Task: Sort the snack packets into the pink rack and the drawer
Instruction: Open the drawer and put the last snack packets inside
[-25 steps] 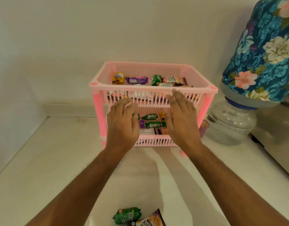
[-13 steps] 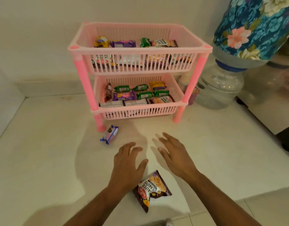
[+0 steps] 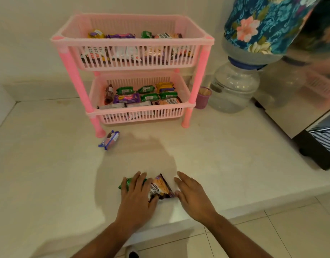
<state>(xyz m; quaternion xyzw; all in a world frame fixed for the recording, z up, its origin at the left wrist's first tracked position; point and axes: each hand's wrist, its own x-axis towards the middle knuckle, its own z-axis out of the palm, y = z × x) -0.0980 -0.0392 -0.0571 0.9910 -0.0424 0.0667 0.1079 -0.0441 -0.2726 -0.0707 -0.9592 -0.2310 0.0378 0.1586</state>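
Two crinkled foil snack packets lie near the worktop's front edge: a green packet under our flat, open left hand, and a brown-and-orange peanut packet our open right hand touches. Our two-tier pink slatted plastic rack stands full at the back edge.

The two-tier pink slatted plastic rack is looking smooth and slightly glossy. The crinkled foil-like brown and orange snack packet is catching light, as is the shiny green wrapper beside it. The pale stone-like counter is showing a smooth, faintly polished face. The clear plastic water bottle is gleaming under a matt blue floral cloth cover.
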